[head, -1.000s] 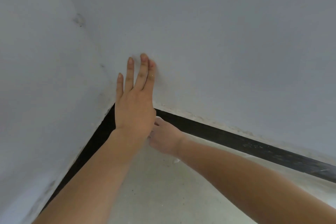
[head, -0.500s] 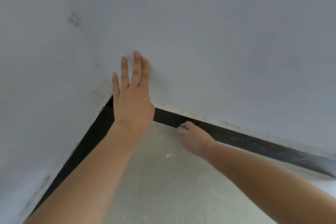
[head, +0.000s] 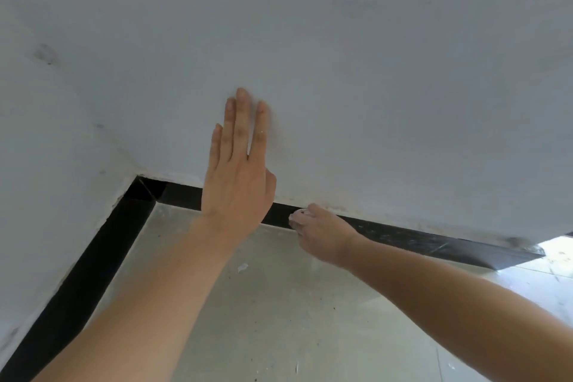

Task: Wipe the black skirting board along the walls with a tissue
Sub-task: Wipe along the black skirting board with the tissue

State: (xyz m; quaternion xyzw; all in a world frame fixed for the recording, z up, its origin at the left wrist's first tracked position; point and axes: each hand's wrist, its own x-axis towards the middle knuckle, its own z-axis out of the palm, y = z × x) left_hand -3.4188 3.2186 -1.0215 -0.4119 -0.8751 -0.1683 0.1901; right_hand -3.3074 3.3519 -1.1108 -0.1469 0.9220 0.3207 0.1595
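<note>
**Kid:** Well, what's closest to us?

**Friend:** The pale floor [head: 279, 313]. A little white scrap [head: 242, 267] lies on it, between the two arms.

**Kid:** And the hands?

**Friend:** The right hand [head: 322, 234] is curled round a bunched-up white tissue [head: 297, 214]. It presses the tissue on the black skirting board [head: 403, 237], right at the foot of the wall. A second ago that hand was tucked behind the other hand, close to the corner [head: 145, 189]. Now it has slid along the board to the right, away from the corner.

**Kid:** What's the left hand doing?

**Friend:** The left hand [head: 235, 183] lies flat on the grey wall [head: 372, 71]. Its fingers are straight and it holds nothing. It was flat on the wall before too. I think it props the person up.

**Kid:** So is the job going well?

**Friend:** I think so. The bit of board from the corner to the tissue looks plain black. Past the tissue, farther right, the board has pale dusty marks. That part most likely needs wiping next.

**Kid:** And the board under the left wall?

**Friend:** It's black too, but I can't tell if it's been wiped.
</note>
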